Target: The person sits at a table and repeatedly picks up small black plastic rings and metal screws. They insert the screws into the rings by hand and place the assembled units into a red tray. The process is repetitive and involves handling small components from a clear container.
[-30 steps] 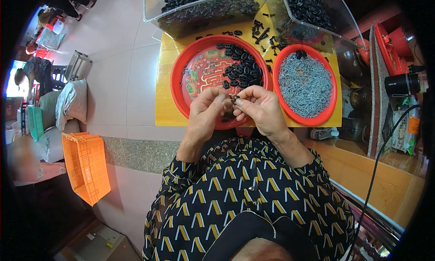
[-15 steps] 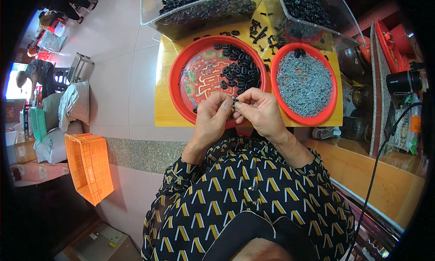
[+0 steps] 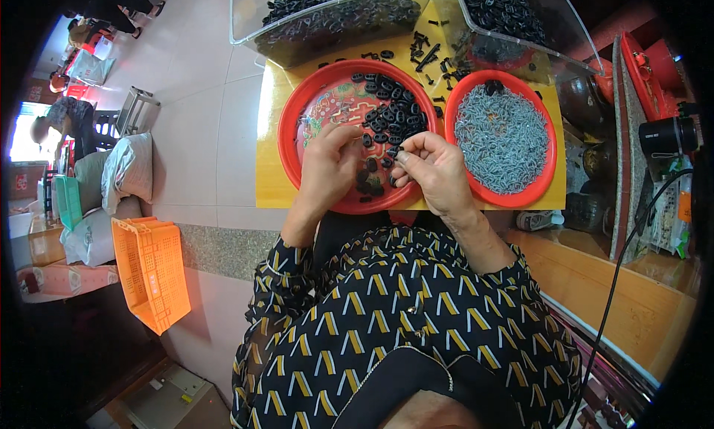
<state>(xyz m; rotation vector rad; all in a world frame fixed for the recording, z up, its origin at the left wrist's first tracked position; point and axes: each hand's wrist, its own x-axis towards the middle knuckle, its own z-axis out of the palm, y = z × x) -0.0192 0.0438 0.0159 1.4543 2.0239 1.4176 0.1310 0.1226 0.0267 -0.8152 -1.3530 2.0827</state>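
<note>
A red round tray point(image 3: 291, 155) with a printed bottom holds many small black oval plastic pieces point(image 3: 398, 113), each with holes. Over its left part hovers my left hand point(image 3: 329, 168), fingers loosely bent and apart from the thumb, with nothing visible in them. At the tray's near right rim my right hand point(image 3: 440, 174) pinches a small black plastic piece point(image 3: 397, 152) between thumb and forefinger. More black pieces point(image 3: 369, 182) lie between the two hands. Beside my right hand, a red oval tray point(image 3: 513, 199) holds a heap of small silvery screws point(image 3: 500, 142).
Two clear plastic bins point(image 3: 335, 23) point(image 3: 513, 27) full of black parts stand at the far side of the yellow table point(image 3: 269, 187). Loose black parts point(image 3: 428, 55) lie between them. An orange crate point(image 3: 152, 274) and sacks point(image 3: 128, 172) stand left. A black cable point(image 3: 621, 258) hangs at the right.
My hands have come apart from their joined pinch. The left has moved left over the tray; the right stays near the rim, holding a black piece.
</note>
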